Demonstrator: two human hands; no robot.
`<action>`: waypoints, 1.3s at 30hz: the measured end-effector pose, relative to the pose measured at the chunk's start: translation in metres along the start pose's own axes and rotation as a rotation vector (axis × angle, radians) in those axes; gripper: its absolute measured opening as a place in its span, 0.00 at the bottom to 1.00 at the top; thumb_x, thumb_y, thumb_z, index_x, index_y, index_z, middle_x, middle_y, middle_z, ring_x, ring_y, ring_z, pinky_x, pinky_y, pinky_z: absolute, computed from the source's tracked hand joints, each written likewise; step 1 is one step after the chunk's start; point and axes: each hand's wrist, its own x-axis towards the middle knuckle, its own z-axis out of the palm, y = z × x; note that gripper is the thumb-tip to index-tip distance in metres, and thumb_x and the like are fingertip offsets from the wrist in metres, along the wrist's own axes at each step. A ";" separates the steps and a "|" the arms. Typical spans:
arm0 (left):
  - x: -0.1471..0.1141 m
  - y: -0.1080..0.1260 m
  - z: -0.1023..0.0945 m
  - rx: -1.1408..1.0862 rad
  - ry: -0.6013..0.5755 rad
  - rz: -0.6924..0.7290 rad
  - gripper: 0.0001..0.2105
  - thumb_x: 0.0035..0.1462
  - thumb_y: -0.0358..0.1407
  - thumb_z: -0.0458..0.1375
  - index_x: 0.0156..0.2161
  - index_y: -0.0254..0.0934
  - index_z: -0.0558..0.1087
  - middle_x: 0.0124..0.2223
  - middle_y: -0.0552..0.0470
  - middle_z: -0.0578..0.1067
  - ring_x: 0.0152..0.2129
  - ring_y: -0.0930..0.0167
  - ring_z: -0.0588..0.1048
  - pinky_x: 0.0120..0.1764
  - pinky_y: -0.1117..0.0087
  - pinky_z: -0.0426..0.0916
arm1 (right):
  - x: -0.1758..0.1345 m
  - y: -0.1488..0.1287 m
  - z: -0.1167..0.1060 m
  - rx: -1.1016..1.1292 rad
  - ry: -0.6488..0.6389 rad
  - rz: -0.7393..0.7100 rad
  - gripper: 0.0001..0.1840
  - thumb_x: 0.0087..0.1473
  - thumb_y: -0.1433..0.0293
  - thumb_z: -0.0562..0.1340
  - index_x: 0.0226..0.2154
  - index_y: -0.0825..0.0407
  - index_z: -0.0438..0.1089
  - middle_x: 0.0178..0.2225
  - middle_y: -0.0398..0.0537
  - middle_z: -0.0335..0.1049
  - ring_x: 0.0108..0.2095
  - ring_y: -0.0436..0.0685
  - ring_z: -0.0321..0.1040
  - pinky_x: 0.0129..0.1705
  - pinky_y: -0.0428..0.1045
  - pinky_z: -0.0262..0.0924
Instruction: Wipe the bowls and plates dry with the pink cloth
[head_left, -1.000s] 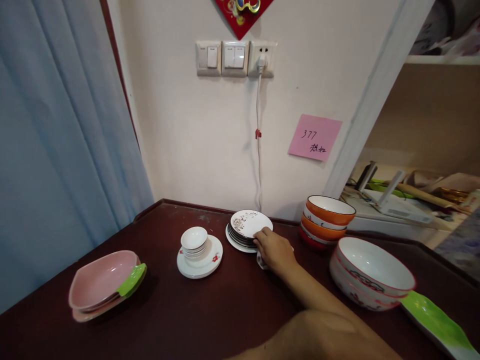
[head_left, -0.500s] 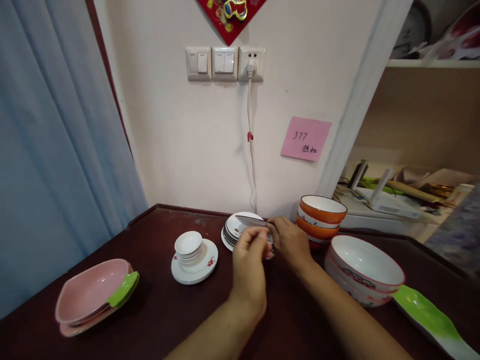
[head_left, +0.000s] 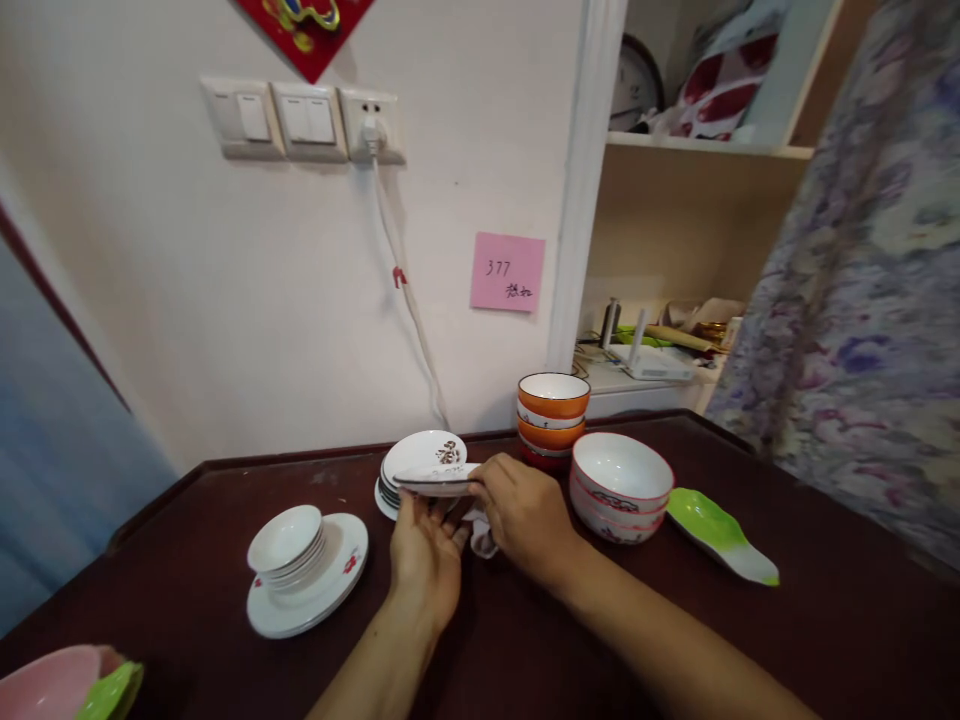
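Observation:
A small white plate with a dark rim [head_left: 435, 480] is held nearly level above the table, between both hands. My left hand [head_left: 427, 560] is under its near left side, palm up, with the thumb at the rim and fingers beneath. My right hand [head_left: 529, 510] pinches the plate's right edge. A crumpled pale cloth [head_left: 483, 536] shows below the plate, between the hands; which hand has it I cannot tell. Just behind stands a stack of small plates [head_left: 420, 450], the top one with a brown flower print.
To the left, small white bowls [head_left: 289, 540] sit on white plates [head_left: 300, 615]. A pink dish [head_left: 52, 685] lies at the lower left. Orange bowls [head_left: 553, 405], red-rimmed bowls [head_left: 619, 490] and a green-white dish [head_left: 720, 535] stand right. A cable [head_left: 409, 310] hangs down the wall.
The view has swung right. The plate has gone from a steep tilt to nearly level, and my left hand has turned palm up beneath it. The cloth shows more clearly.

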 end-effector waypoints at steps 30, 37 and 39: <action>-0.013 -0.016 -0.054 -0.070 -0.389 -0.382 0.21 0.60 0.47 0.52 0.52 0.39 0.74 0.48 0.43 0.80 0.51 0.55 0.73 0.56 0.52 0.62 | -0.057 -0.006 0.005 0.500 -0.372 0.123 0.29 0.61 0.67 0.56 0.63 0.44 0.54 0.68 0.51 0.41 0.68 0.64 0.36 0.65 0.64 0.37; -0.008 -0.016 -0.061 -0.090 -0.391 -0.526 0.26 0.58 0.51 0.51 0.43 0.29 0.78 0.43 0.37 0.81 0.51 0.53 0.73 0.58 0.52 0.58 | -0.065 -0.027 0.007 0.522 -0.577 -0.056 0.32 0.63 0.65 0.51 0.66 0.55 0.45 0.69 0.59 0.36 0.68 0.63 0.28 0.67 0.62 0.31; -0.007 -0.015 -0.062 -0.084 -0.385 -0.559 0.26 0.59 0.51 0.51 0.41 0.27 0.79 0.41 0.35 0.81 0.49 0.53 0.74 0.58 0.52 0.59 | -0.067 -0.029 0.004 0.527 -0.582 -0.155 0.31 0.62 0.67 0.50 0.66 0.57 0.46 0.68 0.60 0.39 0.68 0.62 0.31 0.67 0.60 0.32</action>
